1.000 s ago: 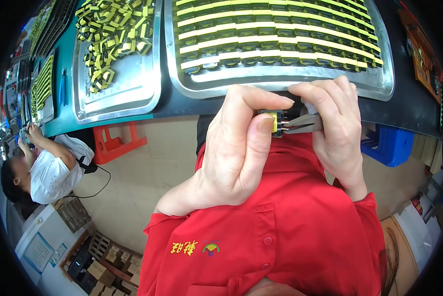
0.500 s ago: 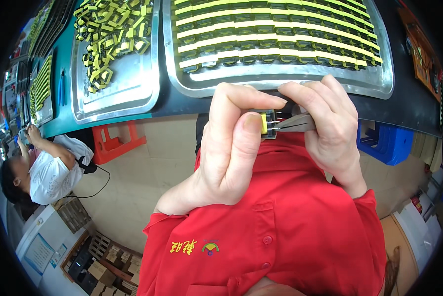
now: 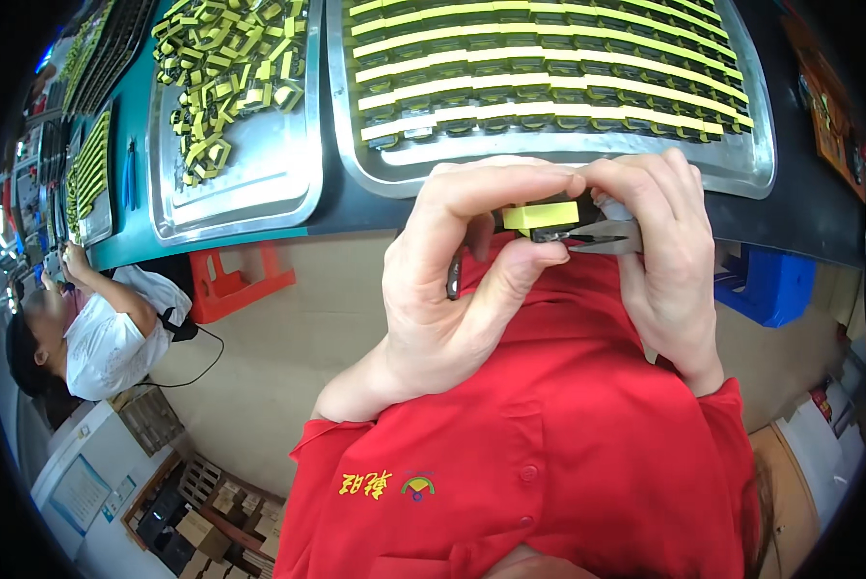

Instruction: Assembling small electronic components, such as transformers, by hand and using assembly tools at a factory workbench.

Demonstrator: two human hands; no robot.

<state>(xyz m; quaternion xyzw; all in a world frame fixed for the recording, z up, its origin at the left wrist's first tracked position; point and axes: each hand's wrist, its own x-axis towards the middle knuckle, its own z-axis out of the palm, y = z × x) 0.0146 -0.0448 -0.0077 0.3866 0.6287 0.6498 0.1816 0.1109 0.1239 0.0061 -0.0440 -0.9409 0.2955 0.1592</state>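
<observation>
My left hand (image 3: 442, 280) holds a small transformer (image 3: 541, 215) between its bent index finger and its thumb. The part has a bright yellow wrap on top and a dark body with metal pins. In the fist of my right hand (image 3: 659, 236) are fine-nosed pliers (image 3: 606, 234); their grey jaws point left and reach the pin side of the transformer. Whether the jaws grip a pin is too small to tell. My right fingers hide the handles. Both hands are raised in front of my red shirt, just nearer than the table edge.
Beyond my hands, a metal tray (image 3: 375, 179) bears rows of yellow-topped transformers. Another metal tray (image 3: 249, 207), to its left, holds a loose heap of them. Blue-handled pliers (image 3: 131, 179) lie further left. A red stool (image 3: 235, 289), a blue stool (image 3: 775, 289) and a seated co-worker (image 3: 114, 328) are nearby.
The transformer has turned between my left fingers, so its yellow wrap now faces up. My left index finger has stretched further right, and the pliers have shifted slightly right.
</observation>
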